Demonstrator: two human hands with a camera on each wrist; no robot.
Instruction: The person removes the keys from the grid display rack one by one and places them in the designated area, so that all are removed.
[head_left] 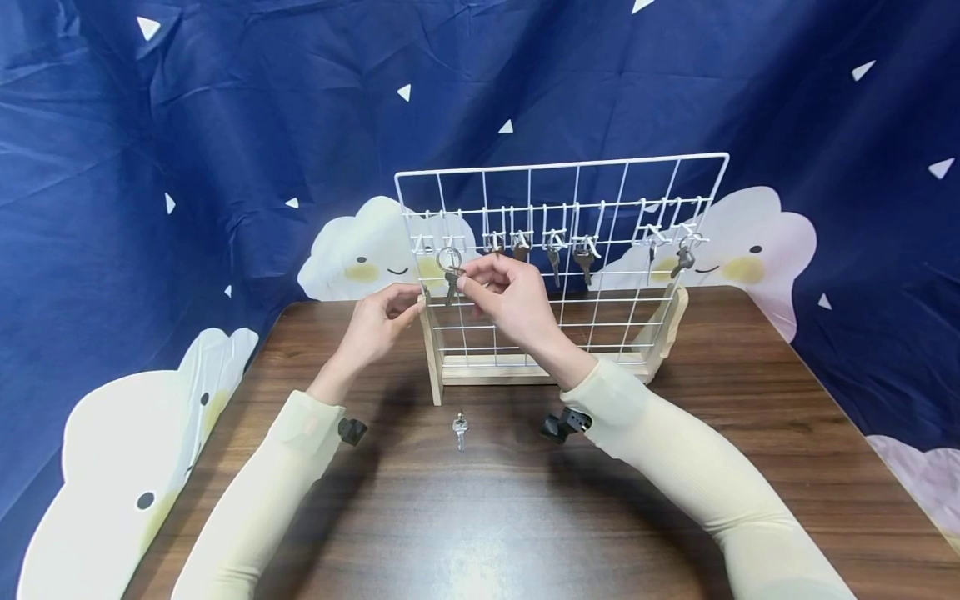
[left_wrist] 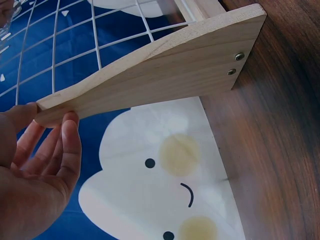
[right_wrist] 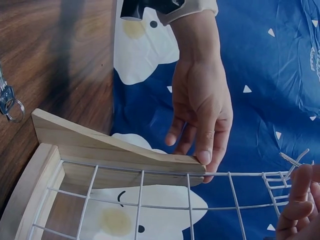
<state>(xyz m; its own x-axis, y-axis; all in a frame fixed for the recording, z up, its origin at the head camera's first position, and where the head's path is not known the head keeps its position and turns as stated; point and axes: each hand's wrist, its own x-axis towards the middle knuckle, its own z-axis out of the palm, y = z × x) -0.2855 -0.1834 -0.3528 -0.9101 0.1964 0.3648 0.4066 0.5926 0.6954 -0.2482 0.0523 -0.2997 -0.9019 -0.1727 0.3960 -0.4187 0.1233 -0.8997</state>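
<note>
A white wire grid rack point(head_left: 562, 164) with wooden supports stands on the table. My left hand point(head_left: 382, 321) pinches the upper end of its left wooden side piece point(left_wrist: 160, 70), thumb on one face and fingers on the other. At the rack's left hooks, my right hand point(head_left: 513, 296) pinches a key point(head_left: 452, 288) whose metal ring point(head_left: 449, 259) is up in front of a hook. Whether the ring is over the hook I cannot tell. Only part of the right hand point(right_wrist: 300, 205) shows at the edge of the right wrist view. Another key point(head_left: 461, 431) lies on the table before the rack.
Several keys hang from hooks along the grid, among them a dark key point(head_left: 584, 260) near the middle and another key point(head_left: 683, 260) at the far right. The brown wooden table point(head_left: 480, 500) extends in front. Behind it hangs a blue cloth point(head_left: 300, 108) with clouds and triangles.
</note>
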